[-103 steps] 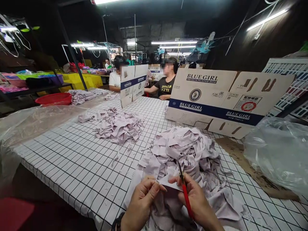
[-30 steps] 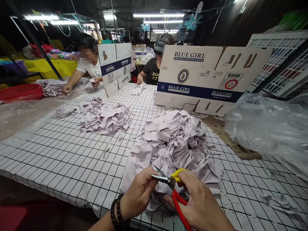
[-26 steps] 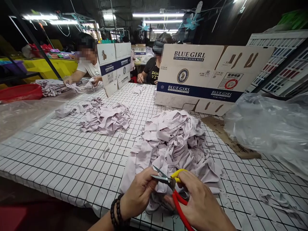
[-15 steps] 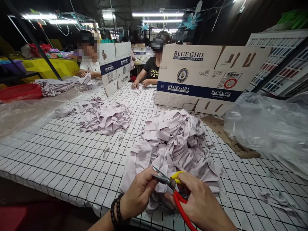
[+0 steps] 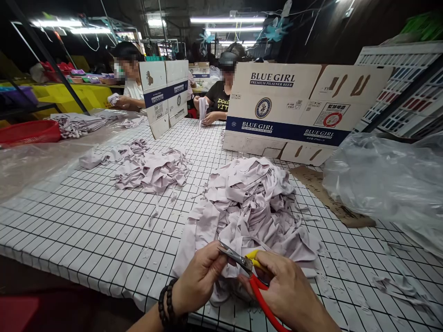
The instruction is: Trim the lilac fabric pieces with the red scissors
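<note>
Head cam: right hand is wrapped round the red-and-yellow-handled scissors, which slant up-left so the business end aims right at the left hand. Left thumb and finger are pressed together there, can't tell on what. Pale lilac fabric pile sits just beyond both.

**Left lane usable, straight ahead blocked**

Clock centred between left hand and right hand; scissors bridge that gap. Fabric heap blocks 12, large carton panel standing behind, 12–1. Smaller heap at 10–11. Narrow lane between heaps at 11, co-worker's hand at far end. Wide low pass at 9–10 over gridded tabletop, light scraps only. Plastic bag blocks 2.
</note>
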The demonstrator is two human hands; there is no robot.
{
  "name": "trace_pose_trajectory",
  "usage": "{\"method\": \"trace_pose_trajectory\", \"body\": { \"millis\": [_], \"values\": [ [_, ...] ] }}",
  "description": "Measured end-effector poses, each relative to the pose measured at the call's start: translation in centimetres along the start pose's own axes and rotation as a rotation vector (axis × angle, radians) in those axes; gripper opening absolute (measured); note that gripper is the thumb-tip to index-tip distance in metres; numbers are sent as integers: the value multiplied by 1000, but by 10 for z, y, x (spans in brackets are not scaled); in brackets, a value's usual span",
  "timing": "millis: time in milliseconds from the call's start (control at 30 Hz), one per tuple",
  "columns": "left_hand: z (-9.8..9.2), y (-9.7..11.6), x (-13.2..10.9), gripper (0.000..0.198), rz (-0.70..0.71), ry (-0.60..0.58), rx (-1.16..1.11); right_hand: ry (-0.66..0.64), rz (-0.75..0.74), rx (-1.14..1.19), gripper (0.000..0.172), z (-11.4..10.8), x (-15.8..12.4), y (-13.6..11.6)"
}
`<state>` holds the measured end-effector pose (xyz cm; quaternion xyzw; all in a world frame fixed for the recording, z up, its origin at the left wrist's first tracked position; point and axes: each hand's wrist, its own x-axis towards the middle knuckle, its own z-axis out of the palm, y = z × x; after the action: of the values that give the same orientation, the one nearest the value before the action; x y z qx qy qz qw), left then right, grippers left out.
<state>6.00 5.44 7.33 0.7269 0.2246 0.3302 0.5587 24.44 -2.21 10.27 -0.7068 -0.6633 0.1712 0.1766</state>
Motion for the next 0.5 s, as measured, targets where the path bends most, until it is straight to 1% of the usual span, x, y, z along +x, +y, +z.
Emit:
{"method": "trace_pose_trajectory", "body": {
  "millis": [133, 200, 267, 333, 367, 400, 433, 467, 500],
  "values": [
    [-1, 2, 1, 30, -40, 1, -23, 4, -1, 53, 45, 3, 0, 3],
    [-2, 1, 1, 32, -67, 12, -40, -18, 45, 143, 47, 1, 1, 6],
    [-2, -1, 2, 33, -100, 26, -64, -34, 120, 292, 43, -3, 1, 9],
    [-1, -5, 3, 34, -142, 40, -103, -3, 201, 458, 34, -3, 1, 15],
    [0, -7, 3, 36, -163, 47, -128, 19, 231, 522, 31, -1, 2, 18],
    [0, -8, 3, 37, -185, 52, -152, 26, 246, 567, 35, 5, 3, 22],
    [1, -9, 4, 39, -207, 62, -176, 20, 253, 591, 43, 12, 5, 27],
    [1, -9, 4, 41, -228, 77, -194, -7, 249, 601, 48, 22, 7, 32],
    [0, -9, 5, 44, -247, 103, -205, -60, 233, 610, 47, 32, 10, 37]
  ]
}}
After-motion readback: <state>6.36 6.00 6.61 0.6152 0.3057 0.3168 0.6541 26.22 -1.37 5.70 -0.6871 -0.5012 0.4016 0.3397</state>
